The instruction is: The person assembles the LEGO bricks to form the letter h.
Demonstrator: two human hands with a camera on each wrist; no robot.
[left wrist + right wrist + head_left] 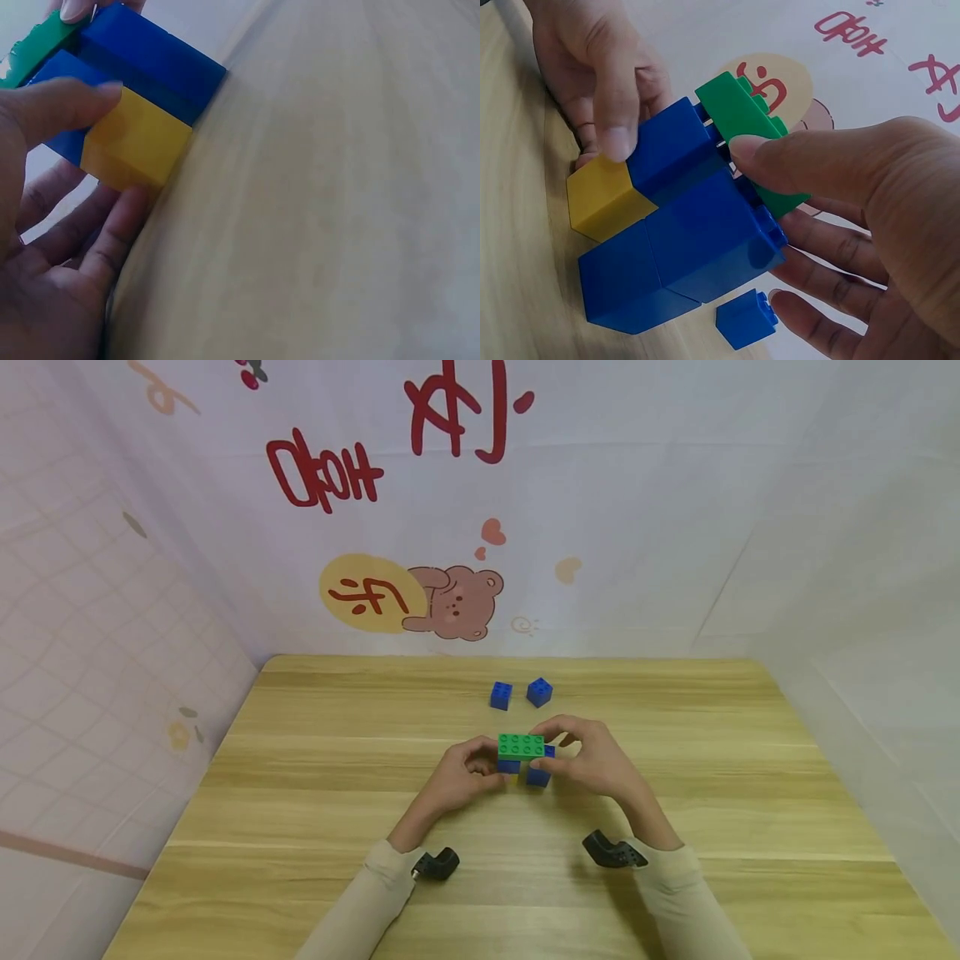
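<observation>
A long green brick point(521, 746) lies across the tops of two short stacks, one a blue brick point(675, 139) on a yellow brick point(604, 196), the other two blue bricks point(712, 232). Studs show between the green brick and the stacks in the right wrist view. My left hand point(465, 777) grips the blue-and-yellow stack, its thumb where the colours meet and its fingers round the far side. With thumb and fingers, my right hand point(596, 760) pinches the green brick near its right end. Both stacks stand close together on the table.
Two loose blue bricks point(501, 695) point(539, 692) lie farther back on the wooden table point(337, 710). A printed white curtain point(637, 527) hangs behind the table's back edge. Black devices point(438, 864) point(613, 850) are at both sleeve cuffs.
</observation>
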